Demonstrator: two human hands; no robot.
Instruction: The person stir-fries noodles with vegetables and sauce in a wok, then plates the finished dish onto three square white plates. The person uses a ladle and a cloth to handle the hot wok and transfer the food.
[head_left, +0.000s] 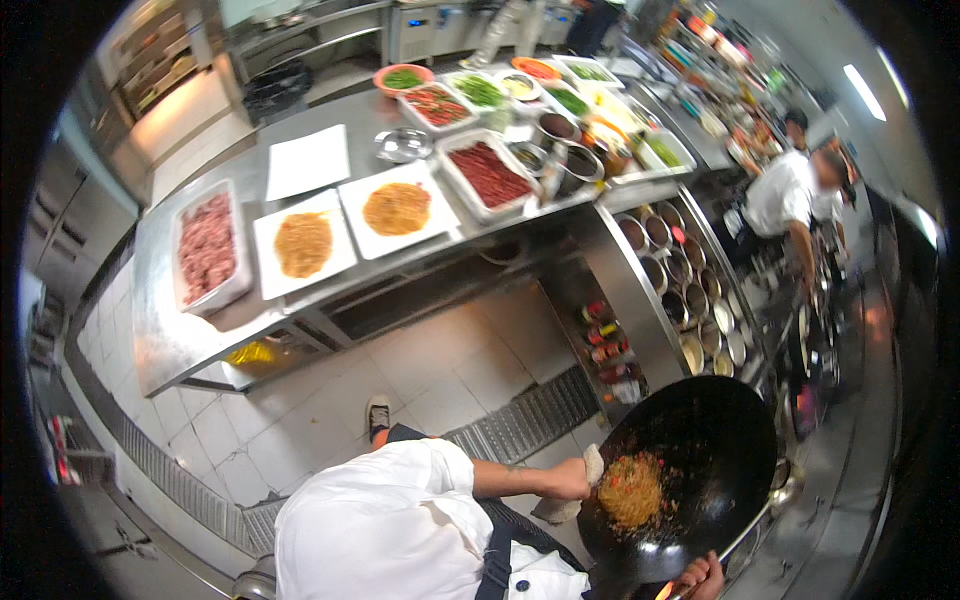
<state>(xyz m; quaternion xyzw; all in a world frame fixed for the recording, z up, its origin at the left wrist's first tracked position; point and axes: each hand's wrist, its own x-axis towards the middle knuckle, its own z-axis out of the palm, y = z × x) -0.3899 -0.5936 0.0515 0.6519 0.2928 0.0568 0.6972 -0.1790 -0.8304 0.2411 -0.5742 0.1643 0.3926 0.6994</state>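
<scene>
A large black wok (720, 442) is at the lower right with a mound of browned food (631, 491), perhaps fried noodles or rice, with red bits. My left hand (568, 478) is closed around a folded cloth (592, 465) at the wok's near rim; the grip beneath the cloth is hidden. At the wok's lower edge my right hand (699, 576) grips the handle of a metal ladle (784, 487), whose bowl lies beyond the wok's rim. Two square white plates, one on the left (270, 255) and one beside it (352, 202), hold similar browned food on the steel table (161, 330).
Trays of raw meat (244, 270) and red strips (450, 146), and a blank white plate (307, 161), stand on the table. Sauce pots (679, 266) fill a steel rack beside the wok. Co-workers (780, 195) stand at the far right. A floor grate (525, 420) runs below.
</scene>
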